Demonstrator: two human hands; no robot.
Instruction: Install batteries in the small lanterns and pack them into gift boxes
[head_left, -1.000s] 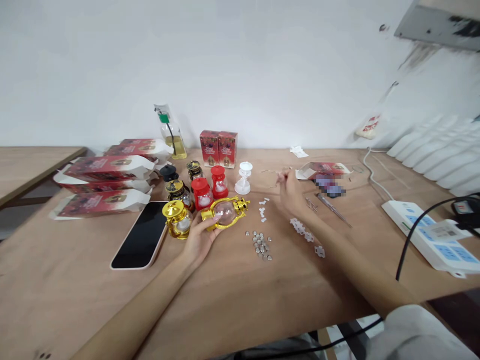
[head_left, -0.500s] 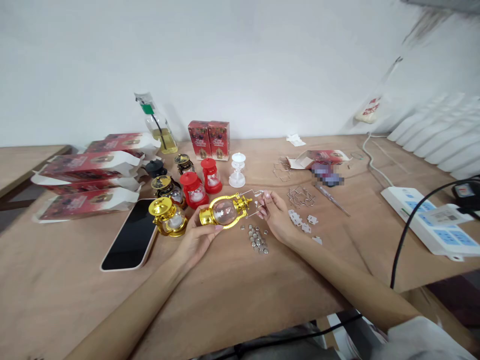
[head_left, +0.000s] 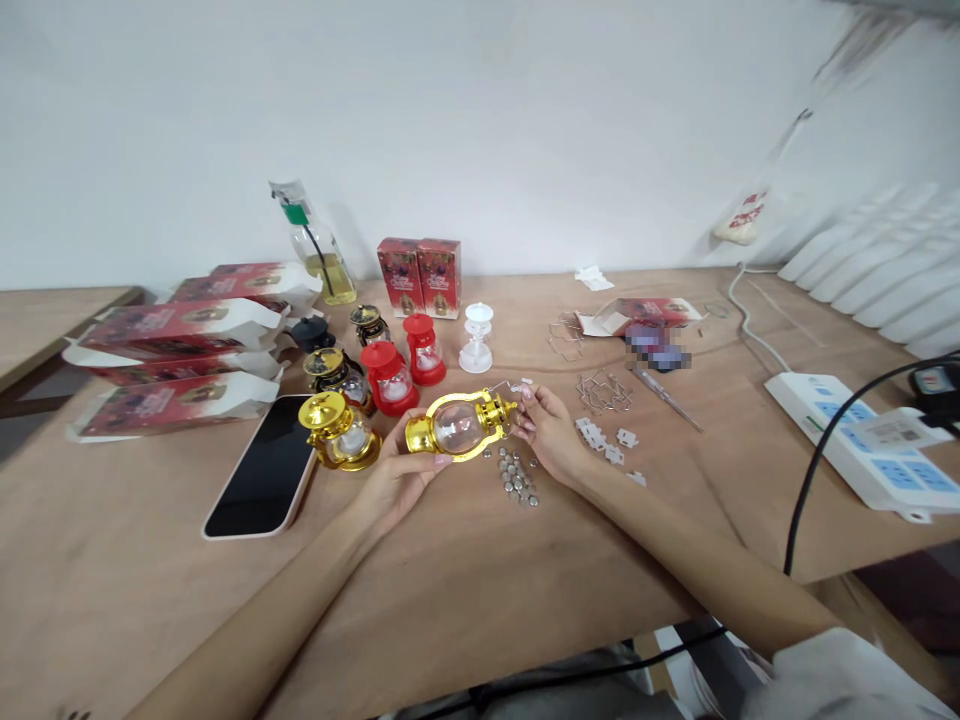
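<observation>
My left hand (head_left: pixel 401 480) is closed around the base end of a small gold lantern (head_left: pixel 457 428) with a clear globe. The lantern lies on its side in the air, its top pointing right. At that top, my right hand (head_left: pixel 551 425) pinches a thin wire handle (head_left: pixel 496 386), whose ends are close to the lantern's cap; whether they are hooked in I cannot tell. Below the lantern, several button cells (head_left: pixel 516 478) lie in a pile on the table. Another gold lantern (head_left: pixel 341 432) stands just left of my left hand, beside two red lanterns (head_left: pixel 388 378).
Red boxes (head_left: pixel 180 330) and a phone (head_left: pixel 259 470) lie at left; a pump bottle (head_left: pixel 330 275) stands behind. A white lantern (head_left: pixel 476 340) stands mid-table. On the right are wire handles (head_left: pixel 604 390), white plastic pieces (head_left: pixel 592 435), a screwdriver (head_left: pixel 671 400) and a power strip (head_left: pixel 862 440).
The gold lantern has shifted slightly right, toward my right hand. The wire handle now sits closer to the lantern's top, and less of it shows between the cap and my right fingers.
</observation>
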